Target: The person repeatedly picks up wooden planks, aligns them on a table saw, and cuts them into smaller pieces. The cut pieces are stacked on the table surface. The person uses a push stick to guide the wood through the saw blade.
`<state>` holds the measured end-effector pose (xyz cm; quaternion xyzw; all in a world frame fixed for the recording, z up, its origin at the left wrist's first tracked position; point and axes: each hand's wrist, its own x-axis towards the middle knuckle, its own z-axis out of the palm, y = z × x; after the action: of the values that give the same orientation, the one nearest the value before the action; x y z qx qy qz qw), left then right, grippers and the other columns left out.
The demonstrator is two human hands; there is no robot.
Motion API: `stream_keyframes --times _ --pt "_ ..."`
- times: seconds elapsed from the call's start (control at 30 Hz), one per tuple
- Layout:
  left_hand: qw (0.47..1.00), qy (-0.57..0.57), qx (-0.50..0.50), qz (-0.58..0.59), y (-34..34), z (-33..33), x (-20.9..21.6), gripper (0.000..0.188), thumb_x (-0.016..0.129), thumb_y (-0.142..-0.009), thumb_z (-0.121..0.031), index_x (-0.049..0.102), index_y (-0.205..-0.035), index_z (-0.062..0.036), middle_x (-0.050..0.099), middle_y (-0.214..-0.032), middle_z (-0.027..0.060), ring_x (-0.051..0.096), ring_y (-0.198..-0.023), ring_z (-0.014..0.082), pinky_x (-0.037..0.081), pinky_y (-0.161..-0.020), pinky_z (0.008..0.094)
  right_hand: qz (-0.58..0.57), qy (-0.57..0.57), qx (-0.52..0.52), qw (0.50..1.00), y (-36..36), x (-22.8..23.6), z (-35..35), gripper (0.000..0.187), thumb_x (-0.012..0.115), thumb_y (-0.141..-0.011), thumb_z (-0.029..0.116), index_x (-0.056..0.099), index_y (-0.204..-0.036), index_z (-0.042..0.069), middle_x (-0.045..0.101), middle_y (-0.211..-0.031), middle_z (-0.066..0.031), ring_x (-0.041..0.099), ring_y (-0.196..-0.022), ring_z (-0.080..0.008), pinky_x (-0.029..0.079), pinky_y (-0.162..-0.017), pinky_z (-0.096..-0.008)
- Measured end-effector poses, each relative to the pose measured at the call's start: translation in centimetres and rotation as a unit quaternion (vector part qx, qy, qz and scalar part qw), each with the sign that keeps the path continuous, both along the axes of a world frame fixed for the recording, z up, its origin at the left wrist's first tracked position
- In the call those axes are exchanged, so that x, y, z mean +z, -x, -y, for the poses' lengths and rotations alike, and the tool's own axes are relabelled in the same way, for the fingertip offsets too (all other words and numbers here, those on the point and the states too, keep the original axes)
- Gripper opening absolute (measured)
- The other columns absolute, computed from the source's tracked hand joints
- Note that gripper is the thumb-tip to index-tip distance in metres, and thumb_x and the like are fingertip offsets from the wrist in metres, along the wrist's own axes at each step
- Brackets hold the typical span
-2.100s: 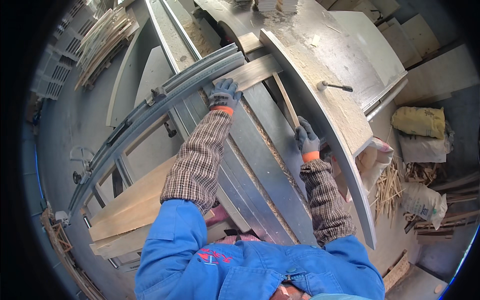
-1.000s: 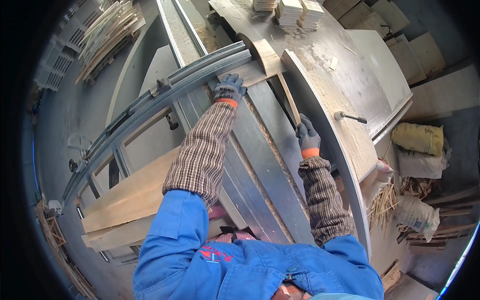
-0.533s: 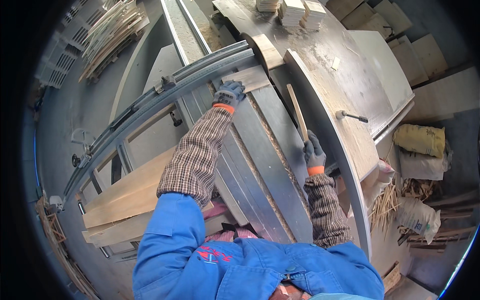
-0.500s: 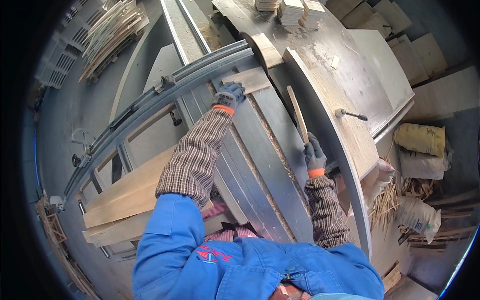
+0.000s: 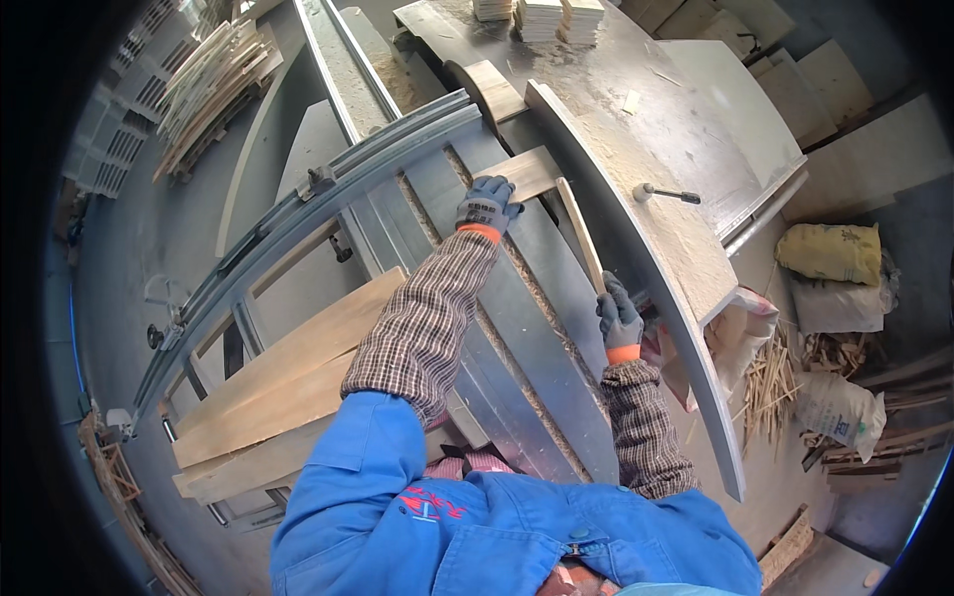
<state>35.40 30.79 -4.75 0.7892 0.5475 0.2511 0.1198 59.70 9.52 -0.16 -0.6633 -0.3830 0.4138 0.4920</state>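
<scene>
My left hand (image 5: 489, 202), in a grey glove with an orange cuff, grips the near-left end of a short, flat wooden board (image 5: 527, 173) lying over the metal sliding table (image 5: 532, 258). Closed around the near end of a thin wooden strip (image 5: 580, 230) is my gloved right hand (image 5: 620, 312). The strip points away from me, its far tip at the board's right corner; whether they touch is hard to tell. Beyond the board, another wooden block (image 5: 495, 89) sits beside a dark, round-edged saw part (image 5: 469, 87).
A long grey fence (image 5: 651, 238) runs along the right, with a lever handle (image 5: 668, 194) and sawdust beside it. Long planks (image 5: 288, 368) lie at left on the frame. Stacked wood pieces (image 5: 539, 18) stand on the far machine top. Sacks (image 5: 830, 251) and offcuts (image 5: 770, 392) lie at right.
My left hand and the board have moved right and nearer, away from the crosscut rail, toward the strip's tip. My right hand still holds the strip. The whole view has shifted slightly.
</scene>
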Motion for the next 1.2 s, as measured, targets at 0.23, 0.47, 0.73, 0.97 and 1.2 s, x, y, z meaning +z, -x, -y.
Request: stream_keyframes --times 0.23,0.47,0.73,0.97,1.2 --pt "0.997 -0.035 -0.005 0.069 0.6 -4.0 -0.4 0.044 0.086 -0.068 -0.022 0.069 -0.106 -0.0068 0.065 -0.121 0.0131 0.057 -0.116 0.0354 0.048 -0.101 0.0435 -0.012 0.063 0.017 0.998 1.2 1.2 -3.0 0.036 0.061 -0.096 0.009 0.063 -0.132 0.001 0.067 -0.127 -0.0060 0.062 -0.091 -0.0086 0.051 -0.082 -0.0240" --pt "0.991 -0.062 0.053 0.108 1.9 -5.1 -2.4 0.037 0.085 -0.070 -0.022 0.072 -0.102 -0.0060 0.065 -0.119 0.0136 0.055 -0.118 0.0368 0.049 -0.099 0.0445 0.016 0.024 0.022 0.999 1.9 0.6 -4.5 0.036 0.058 -0.100 0.015 0.064 -0.135 0.014 0.062 -0.084 0.0054 0.048 -0.062 0.0002 0.036 -0.051 -0.0156" --pt "0.997 -0.039 0.063 0.018 2.5 -8.6 -2.5 0.031 0.079 -0.077 -0.029 0.076 -0.103 -0.0112 0.071 -0.108 0.0095 0.058 -0.107 0.0339 0.048 -0.097 0.0426 0.051 0.018 0.020 0.998 2.9 -1.6 -9.3 0.035 0.059 -0.100 0.014 0.064 -0.135 0.012 0.063 -0.087 0.0043 0.052 -0.066 -0.0020 0.040 -0.056 -0.0172" --pt "0.998 -0.015 0.068 -0.001 3.5 -11.6 -2.2 0.034 0.076 -0.079 -0.034 0.076 -0.105 -0.0114 0.071 -0.113 0.0087 0.058 -0.113 0.0328 0.048 -0.099 0.0405 0.015 -0.003 0.004 1.000 4.4 -2.8 -12.8 0.034 0.058 -0.100 0.012 0.065 -0.132 0.007 0.064 -0.090 0.0012 0.054 -0.071 -0.0044 0.044 -0.063 -0.0185" --pt "0.999 -0.012 0.052 -0.006 2.5 -10.1 -0.2 0.033 0.077 -0.079 -0.032 0.076 -0.105 -0.0122 0.070 -0.114 0.0077 0.057 -0.112 0.0317 0.048 -0.099 0.0400 0.001 -0.011 -0.008 1.000 3.9 -1.3 -10.8 0.034 0.058 -0.100 0.012 0.064 -0.132 0.004 0.065 -0.094 0.0005 0.054 -0.072 -0.0054 0.046 -0.066 -0.0197"
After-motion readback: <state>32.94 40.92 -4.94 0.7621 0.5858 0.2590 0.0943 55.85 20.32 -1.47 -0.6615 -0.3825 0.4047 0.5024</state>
